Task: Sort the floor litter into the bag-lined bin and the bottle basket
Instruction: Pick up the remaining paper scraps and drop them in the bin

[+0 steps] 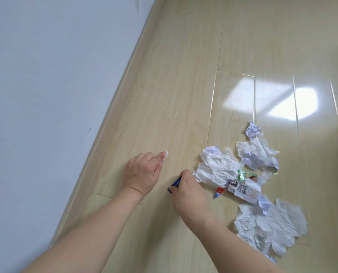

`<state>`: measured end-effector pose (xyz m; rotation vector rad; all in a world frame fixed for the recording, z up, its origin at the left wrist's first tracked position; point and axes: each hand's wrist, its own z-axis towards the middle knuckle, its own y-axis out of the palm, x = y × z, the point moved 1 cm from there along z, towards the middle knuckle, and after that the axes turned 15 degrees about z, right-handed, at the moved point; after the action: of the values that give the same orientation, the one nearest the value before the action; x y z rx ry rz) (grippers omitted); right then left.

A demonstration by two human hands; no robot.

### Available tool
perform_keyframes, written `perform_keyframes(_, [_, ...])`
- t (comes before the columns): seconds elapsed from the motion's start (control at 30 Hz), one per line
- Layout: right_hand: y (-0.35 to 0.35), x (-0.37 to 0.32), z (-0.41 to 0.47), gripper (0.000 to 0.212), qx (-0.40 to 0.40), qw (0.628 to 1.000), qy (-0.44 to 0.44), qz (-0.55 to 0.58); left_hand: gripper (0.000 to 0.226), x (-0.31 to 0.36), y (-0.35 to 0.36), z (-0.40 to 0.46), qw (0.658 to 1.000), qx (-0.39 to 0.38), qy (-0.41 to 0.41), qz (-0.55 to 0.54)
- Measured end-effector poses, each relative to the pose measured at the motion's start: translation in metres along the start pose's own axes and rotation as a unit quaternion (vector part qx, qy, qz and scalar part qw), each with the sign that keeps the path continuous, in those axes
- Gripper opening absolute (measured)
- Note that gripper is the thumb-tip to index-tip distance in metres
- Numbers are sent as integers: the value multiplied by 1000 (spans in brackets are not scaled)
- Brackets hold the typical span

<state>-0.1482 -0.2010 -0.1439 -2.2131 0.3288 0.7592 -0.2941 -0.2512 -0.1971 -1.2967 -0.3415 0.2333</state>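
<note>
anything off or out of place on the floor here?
Yes. Crumpled tissues and paper lie strewn on the floor, with a torn QR-code wrapper among them. The left hand pinches a white scrap; the right hand grips a blue wrapper.

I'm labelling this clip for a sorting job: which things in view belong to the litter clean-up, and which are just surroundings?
Part of the job:
- left hand, pinching a small white scrap
- right hand, gripping a blue wrapper
- crumpled tissues
- QR-code packet
- crumpled paper ball

Just surroundings:
- wooden floor
- white wall
</note>
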Motion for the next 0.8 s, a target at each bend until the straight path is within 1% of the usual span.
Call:
perform_keyframes(0.1, [4,1,7,10,-32,999,15,-16,26,-1,2,0,1000,0,1,7])
perform_keyframes(0.17, [4,0,8,9,-47,998,28,-8,27,-1,3,0,1000,-7,-1,9])
perform_keyframes(0.27, [-4,-2,3,20,-62,997,38,15,29,-1,2,1,1000,-25,-1,14])
perform_keyframes(0.4, [-35,-5,-3,23,-62,997,7,36,32,-2,-3,0,999,-38,-13,8])
perform_keyframes(0.47, [-63,-8,-7,26,-43,998,-14,38,34,6,-10,2,996,-65,-58,-2])
perform_keyframes(0.53, [-98,-9,-16,22,-2,999,-31,30,31,25,-22,5,987,-95,-127,-19])
perform_keyframes(0.6, [-130,-7,-25,21,35,998,-46,12,29,43,-32,11,968,-151,-178,-91])
perform_keyframes(0.7, [-183,6,-43,25,67,996,-66,-8,27,81,-65,24,953,-195,-146,-182])
perform_keyframes(0.8, [-247,26,-65,30,76,995,-54,-31,29,133,-103,49,936,-246,-74,-241])
